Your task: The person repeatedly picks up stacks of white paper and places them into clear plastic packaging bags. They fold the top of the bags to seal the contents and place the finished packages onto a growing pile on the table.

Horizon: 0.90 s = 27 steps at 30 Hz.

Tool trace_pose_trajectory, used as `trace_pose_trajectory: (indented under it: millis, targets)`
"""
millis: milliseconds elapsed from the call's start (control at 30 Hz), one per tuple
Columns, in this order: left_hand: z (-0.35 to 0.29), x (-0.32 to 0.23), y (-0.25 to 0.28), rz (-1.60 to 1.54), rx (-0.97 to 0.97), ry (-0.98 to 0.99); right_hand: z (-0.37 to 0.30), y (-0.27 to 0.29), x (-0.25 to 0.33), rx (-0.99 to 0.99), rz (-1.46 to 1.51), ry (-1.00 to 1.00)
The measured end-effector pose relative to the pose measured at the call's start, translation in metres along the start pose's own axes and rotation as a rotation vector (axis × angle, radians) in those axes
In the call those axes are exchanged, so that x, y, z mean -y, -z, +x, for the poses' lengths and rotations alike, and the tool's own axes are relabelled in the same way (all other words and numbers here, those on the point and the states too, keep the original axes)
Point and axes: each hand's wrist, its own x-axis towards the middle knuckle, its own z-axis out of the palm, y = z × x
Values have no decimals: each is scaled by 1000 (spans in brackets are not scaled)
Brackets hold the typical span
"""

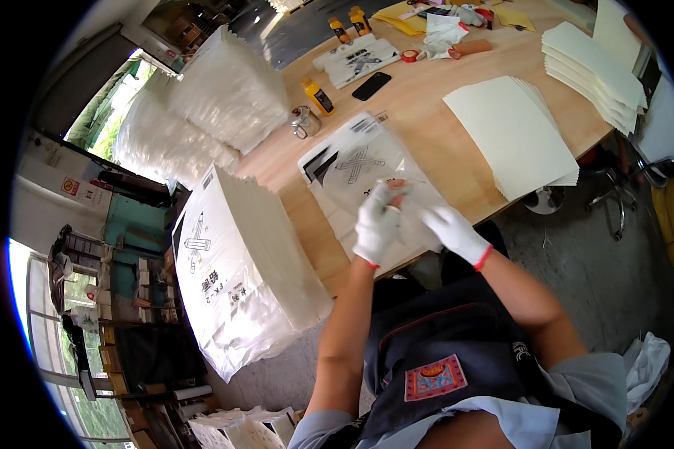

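Note:
On the wooden table in front of me lies a stack of printed clear plastic bags point(352, 161) with a pencil drawing on them. My left hand point(378, 224), in a white glove with bare fingertips, is closed on the loose, see-through edge of the top bag. To its right, my right hand point(460, 236) wears a white glove with a red cuff. Its fingers are stretched out beside the bag, slightly blurred. Part of the lifted film lies between the two hands.
A tall pile of filled bags point(236, 277) stands left; wrapped bundles point(225, 93) rise behind it. A stack of cream sheets point(509, 135) lies right, with more sheets point(591, 75) beyond. A glass jar point(304, 122), yellow bottle point(318, 97), phone point(371, 86) and tape roll point(410, 56) sit farther back.

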Motion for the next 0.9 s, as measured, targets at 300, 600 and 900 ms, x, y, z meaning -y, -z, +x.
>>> trace_pose_trajectory:
  millis: [300,600,900]
  targets:
    - [-93,-39,-94,409,416,-641,23,-19,-15,-108,-670,480]
    - [-51,96,-32,152,-22,-44,-46,94,-74,-603,-940,385]
    - [-23,61,-75,62,217,42,-37,168,-123,-460,-1034,484]
